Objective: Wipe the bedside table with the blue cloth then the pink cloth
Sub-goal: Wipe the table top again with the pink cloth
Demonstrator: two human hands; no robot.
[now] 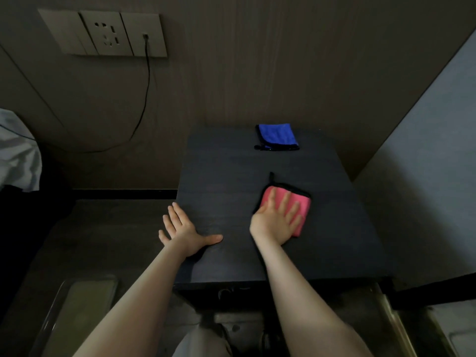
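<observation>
Pink cloth (296, 202): fuzzy, folded; my right hand (277, 222) presses it, fingers straight.
Left hand (184, 231): flat, released, on dark woodgrain surface (231, 176).
Blue cloth (278, 136): folded, upper centre.

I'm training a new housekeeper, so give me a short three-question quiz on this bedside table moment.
1. True or false: the right hand presses flat on the pink cloth.
2. Where does the blue cloth lie? A) under the left hand B) folded at the table's far edge C) on the floor
3. Fill in: the left hand rests open on the bedside table's ____ edge.

Key: 1 true; 2 B; 3 left
</observation>
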